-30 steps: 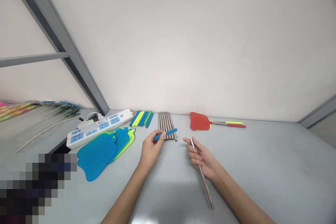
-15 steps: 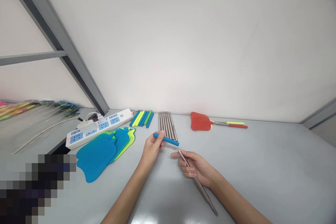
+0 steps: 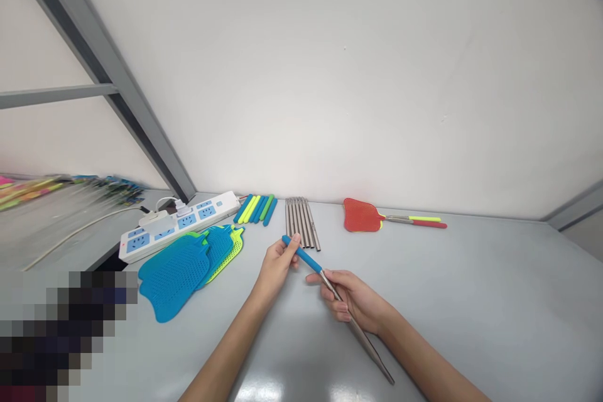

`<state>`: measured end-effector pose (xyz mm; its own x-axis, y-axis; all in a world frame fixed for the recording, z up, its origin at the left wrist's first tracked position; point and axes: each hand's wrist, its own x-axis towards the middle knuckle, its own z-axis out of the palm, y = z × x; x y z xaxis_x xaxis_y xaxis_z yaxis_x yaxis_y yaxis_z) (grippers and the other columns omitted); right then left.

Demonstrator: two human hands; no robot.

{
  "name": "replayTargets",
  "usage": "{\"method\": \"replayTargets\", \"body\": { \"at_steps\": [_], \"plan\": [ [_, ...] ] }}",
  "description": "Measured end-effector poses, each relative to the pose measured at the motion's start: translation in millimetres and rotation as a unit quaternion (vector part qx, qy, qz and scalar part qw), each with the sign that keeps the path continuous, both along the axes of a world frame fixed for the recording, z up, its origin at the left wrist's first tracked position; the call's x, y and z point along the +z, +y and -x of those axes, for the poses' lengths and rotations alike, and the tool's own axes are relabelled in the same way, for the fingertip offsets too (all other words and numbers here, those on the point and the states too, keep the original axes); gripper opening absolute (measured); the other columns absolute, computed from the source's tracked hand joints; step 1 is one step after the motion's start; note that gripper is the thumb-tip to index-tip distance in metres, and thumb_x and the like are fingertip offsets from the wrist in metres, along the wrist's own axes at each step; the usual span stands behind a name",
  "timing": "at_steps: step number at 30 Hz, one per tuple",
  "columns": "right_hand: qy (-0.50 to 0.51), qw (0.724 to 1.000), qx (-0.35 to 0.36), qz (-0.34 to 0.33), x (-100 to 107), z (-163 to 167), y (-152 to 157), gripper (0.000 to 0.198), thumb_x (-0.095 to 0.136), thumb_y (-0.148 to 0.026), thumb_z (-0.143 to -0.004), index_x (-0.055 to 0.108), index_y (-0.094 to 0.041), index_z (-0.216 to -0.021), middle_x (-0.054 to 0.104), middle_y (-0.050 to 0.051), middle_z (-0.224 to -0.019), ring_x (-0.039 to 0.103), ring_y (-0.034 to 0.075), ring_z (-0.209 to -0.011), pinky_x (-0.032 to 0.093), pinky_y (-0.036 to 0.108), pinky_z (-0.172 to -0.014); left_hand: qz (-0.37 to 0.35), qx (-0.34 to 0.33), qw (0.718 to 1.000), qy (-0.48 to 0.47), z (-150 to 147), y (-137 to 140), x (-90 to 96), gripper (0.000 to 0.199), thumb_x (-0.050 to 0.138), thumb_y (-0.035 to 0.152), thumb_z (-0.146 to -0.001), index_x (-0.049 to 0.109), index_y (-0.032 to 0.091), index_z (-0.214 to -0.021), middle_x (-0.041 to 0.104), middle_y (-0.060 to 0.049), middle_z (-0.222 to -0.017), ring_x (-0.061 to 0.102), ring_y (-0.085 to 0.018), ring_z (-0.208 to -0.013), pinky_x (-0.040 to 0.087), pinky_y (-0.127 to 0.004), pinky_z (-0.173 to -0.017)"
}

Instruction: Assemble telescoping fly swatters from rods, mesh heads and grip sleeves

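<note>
Between thumb and fingers, my left hand [image 3: 279, 264] grips a blue handle sleeve [image 3: 308, 259]. The sleeve's lower end meets the top of a metal rod [image 3: 362, 338], and the two lie in one line. How far the rod sits inside the sleeve I cannot tell. My right hand [image 3: 346, 298] is closed around the rod near that joint, its index finger stretched out to the left. The rod slants down to the right and ends in a flattened tip. Just beyond my left hand, several similar metal rods [image 3: 301, 223] lie side by side.
Blue, yellow and green sleeves [image 3: 257, 209] lie in a row at the back. Blue and yellow-green swatter heads [image 3: 176, 273] are stacked at left beside a white power strip [image 3: 179, 226]. A red fly swatter [image 3: 362, 215] rests on a yellow one at right, near the wall.
The blue sleeve has tilted downward and come against the rod's end, where a gap was before. My right hand has stayed nearly still around the rod.
</note>
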<state>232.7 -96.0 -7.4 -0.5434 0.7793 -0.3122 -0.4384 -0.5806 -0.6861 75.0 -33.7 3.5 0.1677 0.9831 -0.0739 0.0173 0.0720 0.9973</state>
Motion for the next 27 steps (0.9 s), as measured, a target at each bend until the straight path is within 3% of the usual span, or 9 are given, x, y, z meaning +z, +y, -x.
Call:
{"method": "replayTargets", "body": {
  "at_steps": [7, 16, 22, 27],
  "plan": [
    [-0.004, 1.0, -0.012, -0.012, -2.8, 0.7, 0.9, 0.029, 0.046, -0.032, -0.077, 0.057, -0.012, -0.095, 0.04, -0.003, -0.059, 0.024, 0.003, -0.038, 0.016, 0.018, -0.034, 0.024, -0.032, 0.999, -0.001, -1.6, -1.5, -0.7, 0.037, 0.047, 0.051, -0.068, 0.05, 0.015, -0.063, 0.046, 0.004, -0.048, 0.044, -0.01, -0.045, 0.035, -0.021, -0.049],
    [-0.006, 0.998, -0.021, -0.05, -1.2, 0.6, 0.6, 0.034, 0.048, -0.032, -0.077, 0.045, -0.02, -0.109, 0.046, -0.004, -0.057, 0.022, 0.002, -0.034, 0.014, 0.017, -0.032, 0.019, -0.093, 0.996, 0.002, -6.2, -4.8, -6.1, 0.036, 0.046, 0.047, -0.072, 0.052, 0.013, -0.062, 0.049, 0.003, -0.049, 0.045, -0.008, -0.044, 0.035, -0.021, -0.049],
    [0.002, 0.999, -0.028, -0.044, -0.3, 1.2, 0.5, 0.034, 0.05, -0.029, -0.075, 0.048, -0.019, -0.108, 0.049, -0.002, -0.06, 0.026, 0.003, -0.036, 0.018, 0.017, -0.034, 0.033, -0.079, 0.996, -0.018, -8.4, -7.0, -1.7, 0.036, 0.045, 0.049, -0.071, 0.052, 0.014, -0.067, 0.047, 0.003, -0.049, 0.046, -0.01, -0.045, 0.036, -0.021, -0.049],
    [0.004, 0.999, -0.008, -0.05, 1.5, 1.1, 0.3, 0.039, 0.047, -0.027, -0.075, 0.045, -0.017, -0.112, 0.06, 0.008, -0.077, 0.039, 0.006, -0.042, 0.03, 0.02, -0.041, 0.02, -0.031, 0.998, -0.05, -4.7, -5.5, 2.2, 0.037, 0.043, 0.05, -0.072, 0.051, 0.014, -0.069, 0.042, 0.004, -0.05, 0.043, -0.009, -0.046, 0.035, -0.021, -0.05]
  ]
}}
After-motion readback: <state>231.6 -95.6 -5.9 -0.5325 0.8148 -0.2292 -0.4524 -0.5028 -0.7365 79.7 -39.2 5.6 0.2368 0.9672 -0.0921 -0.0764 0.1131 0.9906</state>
